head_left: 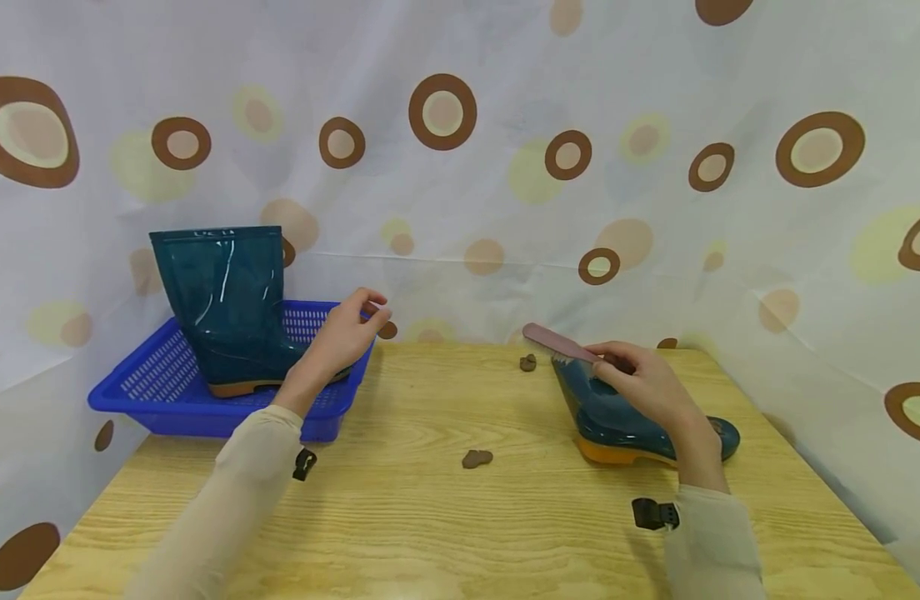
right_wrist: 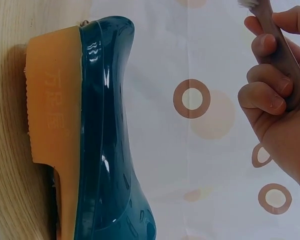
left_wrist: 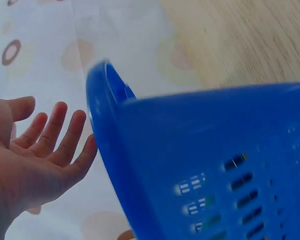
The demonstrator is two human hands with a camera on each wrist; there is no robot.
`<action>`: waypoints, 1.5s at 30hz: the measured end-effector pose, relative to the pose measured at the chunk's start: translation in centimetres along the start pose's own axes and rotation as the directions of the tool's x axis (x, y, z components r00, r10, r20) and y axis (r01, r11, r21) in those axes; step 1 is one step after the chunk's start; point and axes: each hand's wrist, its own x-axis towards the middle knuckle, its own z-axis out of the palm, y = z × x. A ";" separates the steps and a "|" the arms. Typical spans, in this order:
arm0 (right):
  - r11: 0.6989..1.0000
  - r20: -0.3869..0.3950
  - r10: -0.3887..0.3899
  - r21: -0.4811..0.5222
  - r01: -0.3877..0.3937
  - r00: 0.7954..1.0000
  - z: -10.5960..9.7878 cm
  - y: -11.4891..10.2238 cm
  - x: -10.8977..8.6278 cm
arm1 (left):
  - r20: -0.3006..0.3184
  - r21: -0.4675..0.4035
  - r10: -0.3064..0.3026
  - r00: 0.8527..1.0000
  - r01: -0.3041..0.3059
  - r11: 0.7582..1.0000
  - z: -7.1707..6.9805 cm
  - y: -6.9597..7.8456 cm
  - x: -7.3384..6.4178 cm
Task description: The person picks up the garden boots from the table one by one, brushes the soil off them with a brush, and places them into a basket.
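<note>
My right hand (head_left: 647, 387) holds a mauve brush (head_left: 553, 340) by its handle, bristles facing down, above a dark teal rubber boot (head_left: 610, 408). This boot rests on the table with its orange sole (right_wrist: 55, 95) showing in the right wrist view. Fingers curl around the brush handle (right_wrist: 282, 60) there. At the left, my left hand (head_left: 347, 333) is raised by the right side of a blue plastic basket (head_left: 197, 422), its fingers loosely spread. The left wrist view has the little finger right at the basket's rim (left_wrist: 102, 120). A second teal boot (head_left: 231, 308) stands upright inside the basket.
Two brown lumps lie on the wooden table (head_left: 400, 517): one flat lump (head_left: 477, 458) near the middle and one smaller lump (head_left: 528, 362) farther back, beside the right boot. A white patterned sheet (head_left: 460, 208) hangs behind the table and along its sides.
</note>
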 end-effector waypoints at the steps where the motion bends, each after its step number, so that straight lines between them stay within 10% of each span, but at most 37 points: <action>1: 1.000 -0.001 0.003 0.001 -0.003 1.000 0.0 0.0 0.0 | 0.007 -0.005 0.003 1.000 -0.003 1.000 0.3 0.2 0.1; 45: 1.000 -0.046 0.022 -0.009 -0.023 0.999 -1.2 0.7 -0.6 | 0.283 0.075 0.085 0.955 -0.111 0.991 13.1 4.3 2.0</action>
